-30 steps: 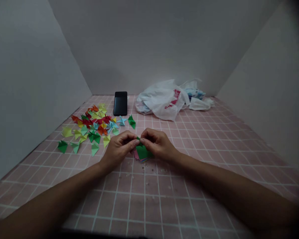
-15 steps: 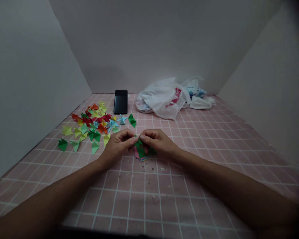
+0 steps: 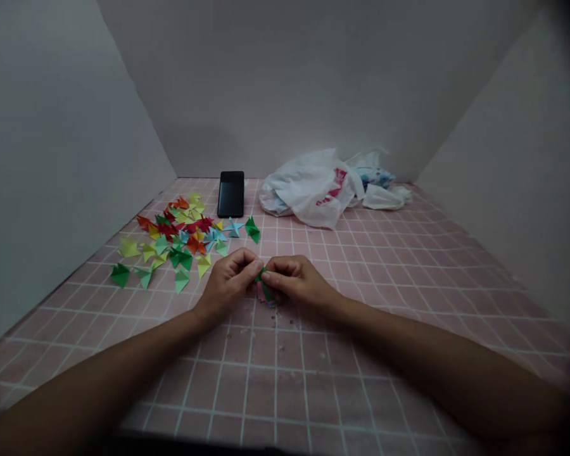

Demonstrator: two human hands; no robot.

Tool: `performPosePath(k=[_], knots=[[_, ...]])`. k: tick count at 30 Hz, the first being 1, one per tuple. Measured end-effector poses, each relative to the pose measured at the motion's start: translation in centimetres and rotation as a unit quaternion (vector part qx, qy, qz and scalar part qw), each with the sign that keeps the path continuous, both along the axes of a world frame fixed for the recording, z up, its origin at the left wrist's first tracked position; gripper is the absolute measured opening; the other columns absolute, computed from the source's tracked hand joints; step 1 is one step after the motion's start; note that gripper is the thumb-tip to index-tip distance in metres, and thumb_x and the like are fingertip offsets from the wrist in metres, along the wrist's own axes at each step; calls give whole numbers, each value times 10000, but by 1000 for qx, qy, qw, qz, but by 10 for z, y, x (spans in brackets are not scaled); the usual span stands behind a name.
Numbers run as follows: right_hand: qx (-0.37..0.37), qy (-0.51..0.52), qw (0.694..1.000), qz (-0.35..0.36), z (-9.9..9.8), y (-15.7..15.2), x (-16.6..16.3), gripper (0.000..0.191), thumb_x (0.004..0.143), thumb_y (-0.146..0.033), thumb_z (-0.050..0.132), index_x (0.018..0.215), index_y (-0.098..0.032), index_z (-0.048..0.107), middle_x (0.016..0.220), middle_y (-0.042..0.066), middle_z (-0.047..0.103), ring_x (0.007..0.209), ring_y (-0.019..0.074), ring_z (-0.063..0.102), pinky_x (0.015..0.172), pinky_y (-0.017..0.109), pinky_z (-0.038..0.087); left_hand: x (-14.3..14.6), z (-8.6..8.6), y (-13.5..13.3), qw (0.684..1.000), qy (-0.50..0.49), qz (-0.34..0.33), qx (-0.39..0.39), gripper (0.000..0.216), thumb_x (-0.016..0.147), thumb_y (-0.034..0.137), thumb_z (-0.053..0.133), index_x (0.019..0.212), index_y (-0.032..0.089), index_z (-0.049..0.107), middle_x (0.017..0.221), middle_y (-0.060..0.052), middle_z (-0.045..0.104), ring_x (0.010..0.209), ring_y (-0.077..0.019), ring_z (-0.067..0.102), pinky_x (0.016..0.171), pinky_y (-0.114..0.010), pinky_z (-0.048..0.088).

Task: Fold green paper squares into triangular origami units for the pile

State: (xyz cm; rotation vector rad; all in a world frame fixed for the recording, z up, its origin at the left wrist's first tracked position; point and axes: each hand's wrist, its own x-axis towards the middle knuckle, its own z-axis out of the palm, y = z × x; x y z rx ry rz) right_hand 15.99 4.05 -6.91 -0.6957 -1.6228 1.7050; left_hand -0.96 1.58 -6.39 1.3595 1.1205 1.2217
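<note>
Close together at the middle of the table, both hands pinch a small green piece of folded paper. My left hand grips its left side between thumb and forefinger. On the other side, the thumb and curled fingers of my right hand press on it, hiding much of its shape. Just below lies a small stack of coloured paper sheets, green on top with pink at the edge, mostly covered by the right hand. Left of the hands spread many folded paper pieces in green, yellow, red, orange and light blue.
A black phone lies flat near the back wall. To its right sits a crumpled white plastic bag, with a smaller blue-and-white bag beside it. The pink checked tablecloth carries small marks near the front. Walls rise on three sides.
My right hand has come slightly down and left over the stack, covering more of it. Less of the green paper shows between the fingers. The other things lie as before.
</note>
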Motion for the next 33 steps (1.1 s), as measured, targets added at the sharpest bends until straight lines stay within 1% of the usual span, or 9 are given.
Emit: performPosePath(k=[3,5,10,13,16,21,26,29,33], knots=[[-12,13,1000,-4,0,-3,-1,354,848,-424,694,642,-144,625,555,-16,558,489,79,446,483,227,317,1,-1,0,1000,5,-4,8,364,867,469,660,688,175,543,521,44,551,456,-88,509,462,-194,412],[-23,22,999,-21,0,-4,-1,341,845,-423,698,657,-148,628,578,-10,577,503,84,467,495,229,331,0,-2,1,1000,-1,-10,-1,390,875,509,651,705,173,548,532,39,561,459,-94,538,467,-198,438],[-22,23,996,-87,-2,1,1,302,843,-402,702,678,-164,618,560,-37,530,491,80,443,489,225,316,-2,-5,3,998,-45,-39,-32,461,883,623,600,872,163,586,701,3,649,517,-124,630,484,-233,515],[-3,35,993,-111,-3,6,2,272,839,-393,705,700,-165,651,565,-33,534,507,87,448,495,225,322,0,-3,1,997,-56,-40,-29,396,834,533,715,897,168,575,690,18,652,506,-107,610,476,-212,500],[6,50,992,-114,-3,6,2,229,837,-377,712,738,-171,693,577,-28,543,525,92,454,502,226,327,3,0,-1,999,-46,-13,11,339,757,390,816,866,171,581,643,40,633,493,-84,563,467,-185,465],[33,64,991,-117,-4,5,0,210,826,-333,736,694,-177,691,621,-23,547,564,93,477,535,232,354,4,1,-4,997,-7,15,70,183,810,294,740,824,179,599,601,54,591,479,-80,531,461,-190,438],[52,66,990,-110,-3,5,0,219,832,-316,734,669,-181,680,641,-25,537,574,93,487,541,237,360,4,4,-8,994,26,37,96,133,825,267,717,827,175,621,609,46,596,488,-85,539,461,-195,435],[55,64,991,-108,-1,4,0,234,834,-307,728,648,-178,669,651,-21,544,594,99,498,558,241,375,3,6,-9,996,19,37,80,155,825,285,715,810,171,612,594,45,586,481,-83,533,454,-190,430],[47,50,992,-109,-3,3,0,224,851,-316,702,679,-176,665,634,-23,554,584,101,497,560,241,378,2,4,-6,999,-28,10,12,210,817,339,717,814,172,589,574,51,573,469,-86,523,459,-193,437]])
